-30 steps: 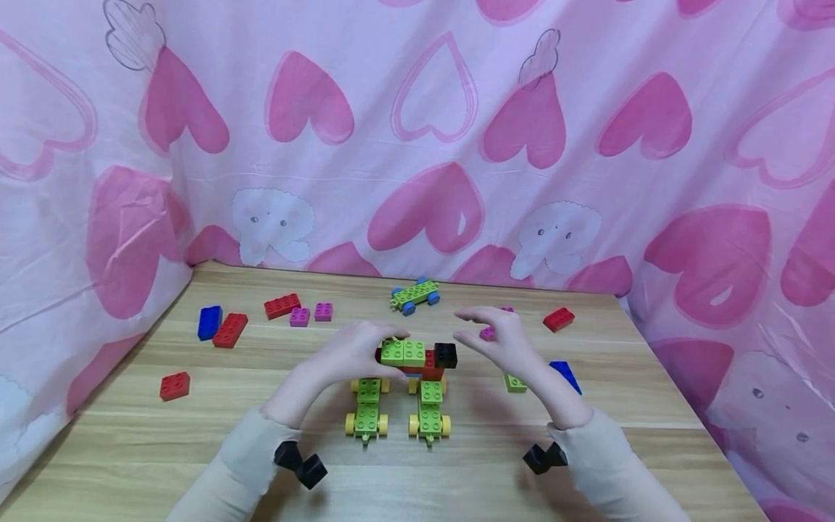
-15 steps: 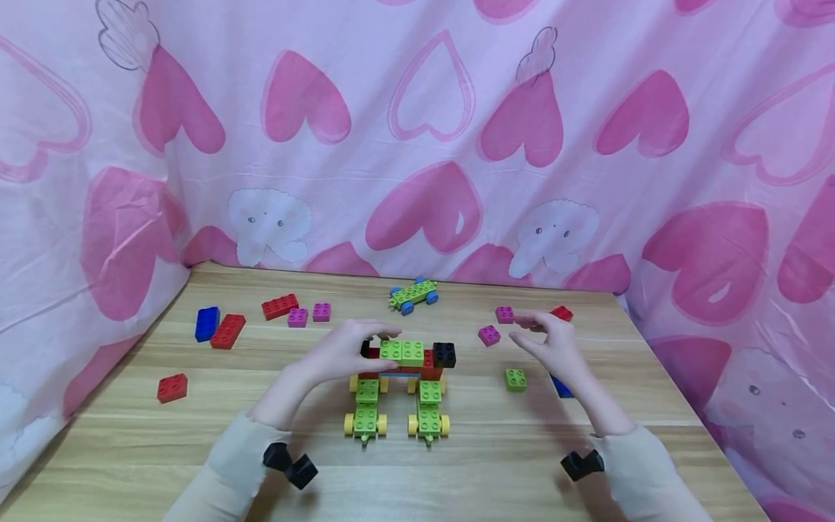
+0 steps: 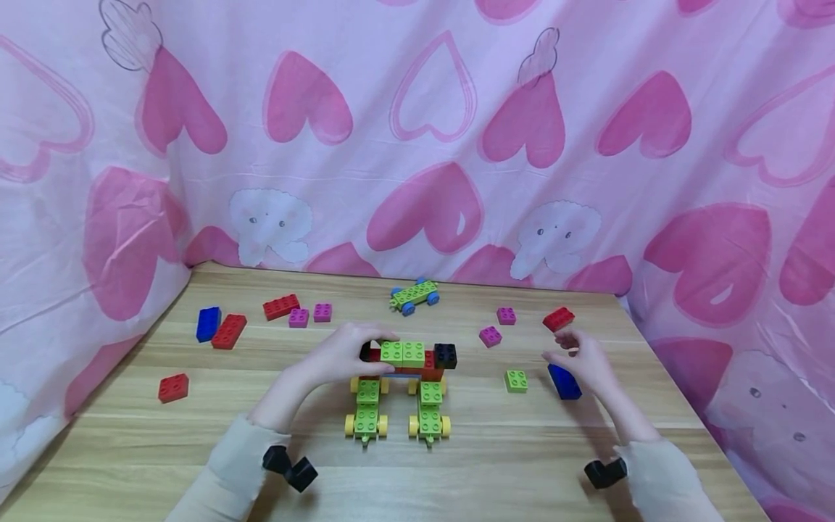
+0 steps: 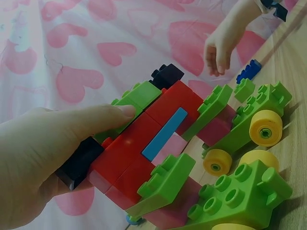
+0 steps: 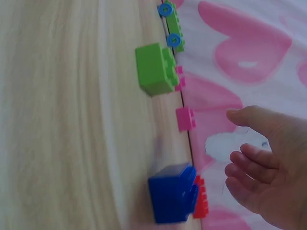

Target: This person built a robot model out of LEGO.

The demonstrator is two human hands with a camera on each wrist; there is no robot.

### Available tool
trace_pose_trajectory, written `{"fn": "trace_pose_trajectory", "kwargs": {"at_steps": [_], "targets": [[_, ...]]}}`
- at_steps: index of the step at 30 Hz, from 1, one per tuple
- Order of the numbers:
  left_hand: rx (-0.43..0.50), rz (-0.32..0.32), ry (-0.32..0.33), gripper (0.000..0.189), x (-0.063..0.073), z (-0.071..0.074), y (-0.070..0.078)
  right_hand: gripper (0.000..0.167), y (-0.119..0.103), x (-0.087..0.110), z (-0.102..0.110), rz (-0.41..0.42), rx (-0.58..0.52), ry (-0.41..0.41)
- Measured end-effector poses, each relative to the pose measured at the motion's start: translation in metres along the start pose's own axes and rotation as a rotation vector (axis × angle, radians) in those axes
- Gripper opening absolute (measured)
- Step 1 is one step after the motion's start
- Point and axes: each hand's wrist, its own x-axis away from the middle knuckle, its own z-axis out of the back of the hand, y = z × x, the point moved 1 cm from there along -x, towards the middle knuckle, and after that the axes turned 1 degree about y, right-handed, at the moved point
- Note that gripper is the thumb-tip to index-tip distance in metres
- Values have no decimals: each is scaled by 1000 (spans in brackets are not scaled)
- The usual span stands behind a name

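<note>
My left hand (image 3: 342, 354) grips the left end of a toy brick model (image 4: 127, 141), thumb along its near side. The model has a red body, two green bricks (image 3: 402, 353) on top and a black brick (image 3: 446, 355) at the right end. Two green wheeled bases (image 3: 367, 419) with yellow wheels stand under it, side by side. At the right, my right hand (image 3: 583, 362) hovers beside and above a blue brick (image 3: 564, 383), with nothing between its fingers. In the right wrist view its fingers (image 5: 252, 167) are loosely bent, apart from the blue brick.
A green brick (image 3: 516, 381), a pink brick (image 3: 490, 336) and a red brick (image 3: 558, 319) lie at the right. Several red, blue and pink bricks are spread at the left. A green car base (image 3: 414, 293) with blue wheels stands at the back, before the pink curtain (image 3: 339, 217).
My right hand has moved from beside the model rightward, past the pink bricks, to the blue brick. The left hand keeps its hold on the model, slightly shifted toward its left end.
</note>
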Motion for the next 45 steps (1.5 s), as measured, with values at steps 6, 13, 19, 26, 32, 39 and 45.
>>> {"fn": "trace_pose_trajectory", "kwargs": {"at_steps": [6,13,19,26,32,39,45], "targets": [[13,-1,-6,44,1,0,0,52,13,6,2,-43,31,-52],[20,8,-8,43,1,0,0,69,25,11,3,-83,75,-123],[9,13,-3,43,1,0,0,76,33,13,3,-115,97,-191],[-1,27,-7,43,2,1,3,73,36,15,3,-169,97,-245],[12,34,-11,43,2,1,3,69,37,15,4,-180,133,-272],[18,26,-9,43,2,-1,1,60,37,14,5,-186,119,-298],[13,29,-2,42,2,-2,1,54,35,13,8,-169,79,-297]]}}
